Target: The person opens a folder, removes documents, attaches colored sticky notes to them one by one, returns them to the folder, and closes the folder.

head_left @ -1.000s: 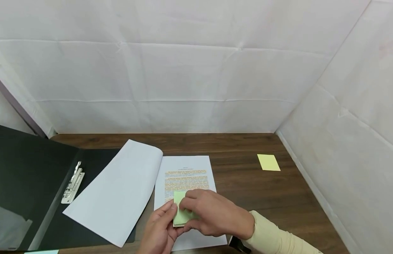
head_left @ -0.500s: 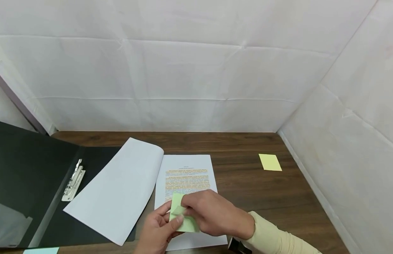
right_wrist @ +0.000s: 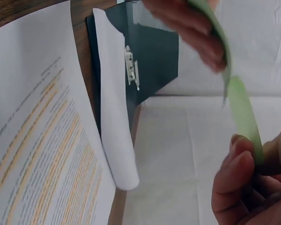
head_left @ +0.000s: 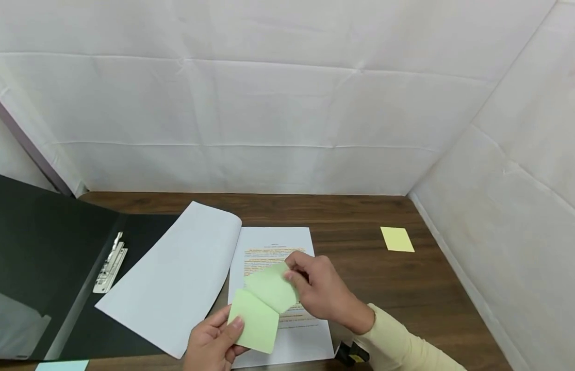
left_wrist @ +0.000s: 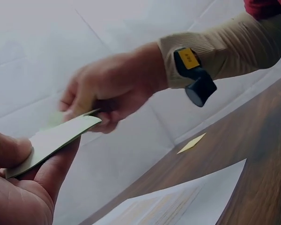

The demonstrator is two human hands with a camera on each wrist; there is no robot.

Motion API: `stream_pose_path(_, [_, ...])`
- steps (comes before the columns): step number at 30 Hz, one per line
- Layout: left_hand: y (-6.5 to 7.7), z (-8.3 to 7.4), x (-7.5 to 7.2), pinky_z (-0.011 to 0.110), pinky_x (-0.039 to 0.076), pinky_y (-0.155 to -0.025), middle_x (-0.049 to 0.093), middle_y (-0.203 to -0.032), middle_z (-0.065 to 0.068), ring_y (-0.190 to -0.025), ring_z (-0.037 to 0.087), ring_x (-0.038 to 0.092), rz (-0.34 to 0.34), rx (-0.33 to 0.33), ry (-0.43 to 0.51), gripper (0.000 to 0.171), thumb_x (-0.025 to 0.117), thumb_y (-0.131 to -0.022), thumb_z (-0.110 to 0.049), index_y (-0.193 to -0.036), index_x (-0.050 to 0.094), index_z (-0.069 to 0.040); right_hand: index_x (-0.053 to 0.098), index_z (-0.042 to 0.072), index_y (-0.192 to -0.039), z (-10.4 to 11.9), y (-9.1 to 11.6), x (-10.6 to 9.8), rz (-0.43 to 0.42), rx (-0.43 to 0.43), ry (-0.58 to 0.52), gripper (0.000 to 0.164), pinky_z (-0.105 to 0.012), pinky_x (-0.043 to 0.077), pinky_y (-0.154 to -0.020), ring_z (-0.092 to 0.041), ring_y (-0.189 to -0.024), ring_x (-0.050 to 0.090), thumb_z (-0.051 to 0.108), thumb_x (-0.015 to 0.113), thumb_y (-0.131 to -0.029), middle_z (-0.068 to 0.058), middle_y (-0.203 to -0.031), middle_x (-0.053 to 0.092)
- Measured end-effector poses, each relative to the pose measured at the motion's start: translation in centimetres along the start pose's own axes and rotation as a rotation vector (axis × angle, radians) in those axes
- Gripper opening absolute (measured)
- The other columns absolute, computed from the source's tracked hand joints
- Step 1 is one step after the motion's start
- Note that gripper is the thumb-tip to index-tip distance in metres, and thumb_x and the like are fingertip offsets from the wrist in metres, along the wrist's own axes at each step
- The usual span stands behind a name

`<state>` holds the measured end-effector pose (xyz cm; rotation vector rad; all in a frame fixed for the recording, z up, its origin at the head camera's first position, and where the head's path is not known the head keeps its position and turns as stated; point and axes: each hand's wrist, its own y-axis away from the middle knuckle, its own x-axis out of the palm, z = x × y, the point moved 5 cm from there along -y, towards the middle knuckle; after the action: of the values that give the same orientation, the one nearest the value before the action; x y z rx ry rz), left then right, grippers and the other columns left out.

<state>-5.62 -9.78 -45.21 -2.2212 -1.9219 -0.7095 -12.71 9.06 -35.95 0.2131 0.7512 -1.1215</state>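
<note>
In the head view my left hand [head_left: 215, 340] grips a light green sticky note pad [head_left: 256, 323], thumb on top and fingers underneath. Up and to the right, my right hand [head_left: 319, 283] pinches a single green sticky note [head_left: 270, 286] by its right edge between thumb and fingers. The note's lower left edge lines up with the pad's upper edge in this view; in the right wrist view the note [right_wrist: 246, 115] hangs curved close to the pad [right_wrist: 220, 37]. Both are above a printed sheet [head_left: 301, 342] with orange-highlighted lines.
A black folder [head_left: 148, 226] with a metal clip [head_left: 110, 268] lies open at left, a white page [head_left: 171, 273] folded back over it. On the table [head_left: 361, 273] at right is a yellow sticky note [head_left: 397, 239]. Pale blue paper [head_left: 62, 366] shows at the bottom left edge.
The right hand has peeled the top green note up off the pad and moved up and right with it. The left hand has moved slightly left and down with the pad.
</note>
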Motion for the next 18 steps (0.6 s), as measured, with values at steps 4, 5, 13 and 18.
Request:
stream_pose_path(4, [1.0, -0.5, -2.3, 0.03, 0.065, -0.073, 0.076, -0.112, 0.022, -0.088, 0.016, 0.078, -0.185, -0.067, -0.113, 0.05, 0.055, -0.104, -0.002, -0.145, 0.042, 0.023, 0.062, 0.004, -0.09, -1.2, 0.0, -1.0, -0.084, 0.06, 0.007, 0.012, -0.018, 0.043, -0.049, 0.001, -0.055, 0.046, -0.004, 0.062, -0.099, -0.003, -0.067, 0.06])
stream_pose_path(5, [1.3, -0.6, -3.1, 0.026, 0.063, -0.067, 0.078, -0.106, 0.018, -0.081, 0.014, 0.077, -0.231, -0.092, -0.144, 0.048, 0.055, -0.104, -0.003, -0.144, 0.045, 0.02, 0.062, 0.004, -0.09, -1.5, 0.1, -1.4, -0.1, 0.074, 0.016, 0.012, -0.018, 0.043, -0.049, 0.001, -0.055, 0.046, -0.004, 0.063, -0.099, -0.003, -0.067, 0.058])
stream_pose_path(13, [2.7, -1.2, -10.4, 0.025, 0.059, -0.055, 0.077, -0.08, -0.01, -0.068, 0.008, 0.073, -0.422, -0.083, -0.278, 0.053, 0.056, -0.107, -0.008, -0.146, 0.038, 0.023, 0.062, 0.008, -0.089, -3.2, 1.6, -2.4, -0.1, 0.065, 0.116, 0.014, -0.019, 0.041, -0.05, 0.003, -0.057, 0.044, -0.001, 0.067, -0.098, 0.002, -0.068, 0.058])
stream_pose_path(18, [4.2, -1.4, -14.5, 0.034, 0.06, -0.055, 0.076, -0.081, -0.005, -0.066, 0.015, 0.073, -0.486, -0.165, -0.363, 0.054, 0.051, -0.11, -0.017, -0.15, 0.036, 0.017, 0.064, 0.009, -0.088, -4.2, 2.8, -2.8, -0.124, 0.043, 0.138, 0.014, -0.019, 0.042, -0.049, 0.005, -0.058, 0.044, -0.002, 0.069, -0.096, 0.004, -0.068, 0.061])
